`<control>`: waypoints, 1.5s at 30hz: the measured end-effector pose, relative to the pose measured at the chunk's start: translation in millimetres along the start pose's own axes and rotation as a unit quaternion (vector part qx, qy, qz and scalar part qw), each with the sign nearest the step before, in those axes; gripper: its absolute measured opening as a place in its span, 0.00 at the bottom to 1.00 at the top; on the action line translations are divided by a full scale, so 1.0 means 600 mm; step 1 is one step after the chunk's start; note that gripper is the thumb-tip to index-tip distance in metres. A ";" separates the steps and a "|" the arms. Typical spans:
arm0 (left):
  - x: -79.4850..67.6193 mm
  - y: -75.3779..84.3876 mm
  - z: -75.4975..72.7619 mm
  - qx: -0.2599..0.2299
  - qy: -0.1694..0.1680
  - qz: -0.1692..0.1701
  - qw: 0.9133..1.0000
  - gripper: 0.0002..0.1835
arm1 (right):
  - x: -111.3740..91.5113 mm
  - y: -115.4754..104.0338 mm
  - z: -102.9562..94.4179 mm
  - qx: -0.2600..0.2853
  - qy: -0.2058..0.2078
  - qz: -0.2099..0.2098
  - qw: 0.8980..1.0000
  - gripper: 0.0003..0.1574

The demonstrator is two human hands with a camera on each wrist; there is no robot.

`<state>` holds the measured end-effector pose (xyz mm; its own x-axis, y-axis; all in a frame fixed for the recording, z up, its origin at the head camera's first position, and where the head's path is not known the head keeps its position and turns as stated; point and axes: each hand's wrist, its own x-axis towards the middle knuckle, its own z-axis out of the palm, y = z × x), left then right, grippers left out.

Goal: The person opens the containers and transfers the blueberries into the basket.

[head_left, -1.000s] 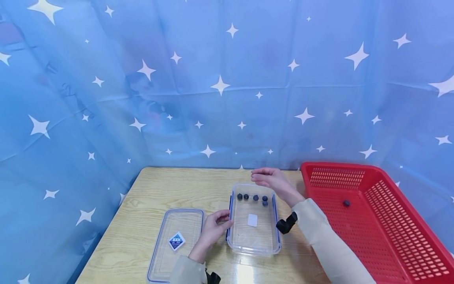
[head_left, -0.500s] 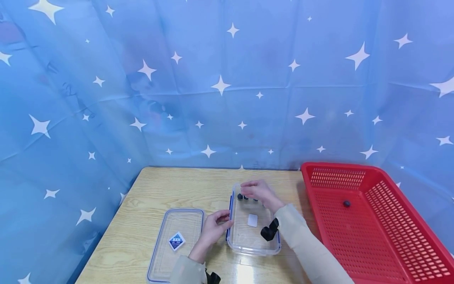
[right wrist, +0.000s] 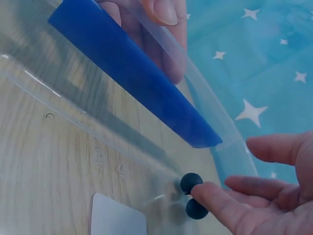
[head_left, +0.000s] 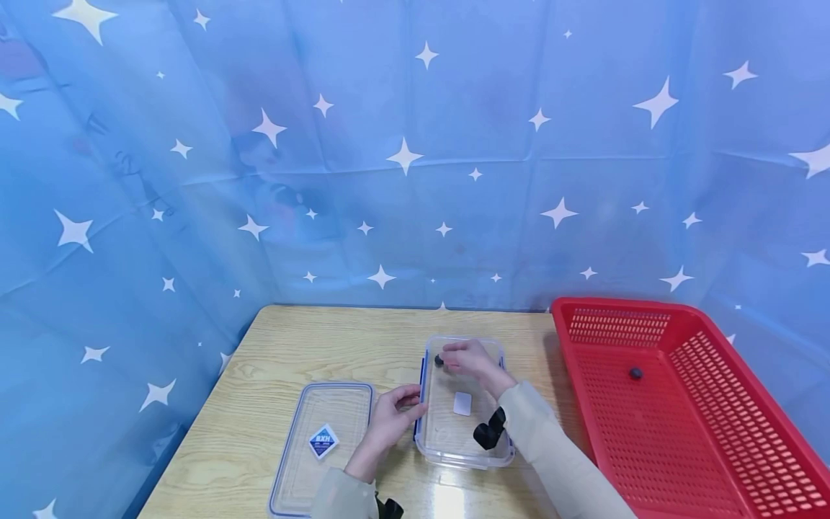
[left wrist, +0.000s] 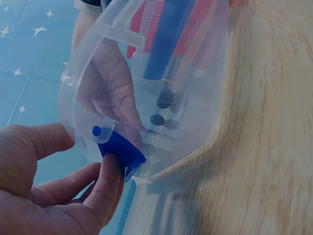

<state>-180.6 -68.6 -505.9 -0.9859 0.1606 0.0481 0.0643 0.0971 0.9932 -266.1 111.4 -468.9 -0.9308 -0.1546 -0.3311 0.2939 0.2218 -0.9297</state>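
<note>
A clear plastic food box (head_left: 447, 440) with blue side latches stands on the table, lidless. Several blueberries lie near its far end; one blueberry (head_left: 439, 360) shows beside my right hand (head_left: 471, 360), which covers the others. In the right wrist view, my index fingertip touches two blueberries (right wrist: 197, 209), with the thumb held well apart from them. My left hand (head_left: 392, 414) rests at the box's left side. Its fingertips touch the blue latch (left wrist: 122, 149) in the left wrist view, and the thumb lies by the corner. Another blueberry (head_left: 635, 373) sits in the red basket (head_left: 697, 324).
Left of the box lies its clear lid (head_left: 301, 425) with blue edging and a diamond label. The red basket stands along the table's right side. A blue star-patterned curtain (head_left: 402, 216) hangs behind the wooden table (head_left: 259, 375).
My right hand has moved left and down from beyond the box's far right corner to the blueberries inside. The left hand has stayed at the box's side.
</note>
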 end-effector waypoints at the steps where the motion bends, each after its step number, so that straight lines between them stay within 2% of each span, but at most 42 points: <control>1: 0.000 0.000 0.000 -0.001 0.000 0.000 1.000 0.20 | 0.000 0.000 0.001 -0.001 -0.003 0.001 1.000 0.26; 6: 0.000 -0.002 0.000 -0.010 0.000 -0.004 1.000 0.20 | 0.001 -0.005 0.010 -0.019 -0.018 0.001 1.000 0.28; 10: 0.001 -0.002 0.000 -0.015 0.002 -0.007 1.000 0.20 | 0.008 0.000 0.017 -0.044 -0.012 0.010 0.999 0.28; 13: 0.001 -0.003 -0.001 -0.015 0.002 -0.006 1.000 0.20 | 0.014 0.006 0.020 -0.064 -0.002 0.013 0.998 0.25; 18: 0.003 -0.003 -0.001 -0.008 0.002 -0.002 1.000 0.20 | 0.023 0.017 0.020 -0.114 0.017 -0.010 0.993 0.18; 22: -0.006 0.025 0.001 -0.006 0.000 0.001 1.000 0.19 | 0.025 0.023 0.024 -0.140 0.028 -0.026 0.989 0.16; 24: -0.006 0.025 0.001 -0.006 0.000 0.001 1.000 0.18 | 0.025 0.024 0.027 -0.145 0.030 -0.030 0.989 0.14; 26: -0.005 0.020 0.001 -0.006 0.002 -0.001 1.000 0.19 | 0.023 0.025 0.030 -0.150 0.029 -0.030 0.988 0.13; 29: 0.003 -0.003 0.000 -0.006 0.003 -0.002 1.000 0.19 | 0.022 0.026 0.034 -0.178 0.030 -0.031 0.983 0.08; 33: 0.002 0.000 0.000 -0.002 0.002 -0.004 1.000 0.19 | 0.019 0.026 0.037 -0.209 0.029 -0.032 0.977 0.06; 39: -0.010 0.032 0.001 -0.010 0.000 -0.005 1.000 0.19 | 0.017 0.025 0.035 -0.176 0.014 -0.022 0.984 0.07; 41: -0.009 0.030 0.000 -0.011 0.000 -0.005 1.000 0.19 | 0.017 0.023 0.033 -0.160 0.013 -0.017 0.987 0.08; 45: 0.000 0.004 0.000 -0.012 0.000 -0.008 1.000 0.19 | 0.011 0.011 0.024 -0.139 0.018 -0.025 0.990 0.09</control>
<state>-180.5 -68.6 -503.4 -0.9869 0.1584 0.0314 0.0439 0.0759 0.9961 -267.4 98.1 -479.5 -0.9511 -0.1392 -0.2759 0.1814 0.4711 -0.8632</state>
